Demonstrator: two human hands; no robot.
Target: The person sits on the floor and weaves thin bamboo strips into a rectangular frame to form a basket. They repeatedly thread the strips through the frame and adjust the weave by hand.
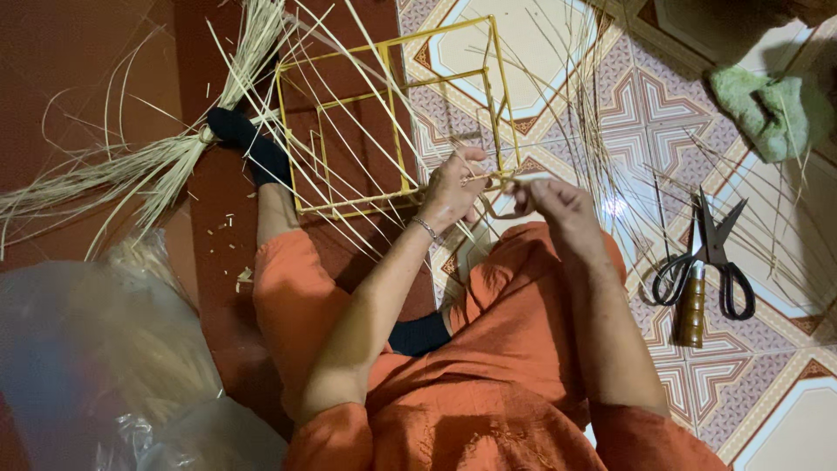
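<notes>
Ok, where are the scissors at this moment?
In the head view the black-handled scissors lie on the patterned floor tiles, to the right of the right hand, beside a brown wooden-handled tool.

I am wearing loose orange clothes: a top with short sleeves that are ending just above my elbows, and matching orange trousers that are creasing in soft folds over my lap. My forearms are showing bare below the sleeves. I am wearing a thin silver-coloured bracelet [425, 228] around my left wrist. I am wearing dark, near-black socks, one sock [248, 144] covering my foot up to the ankle.
</notes>
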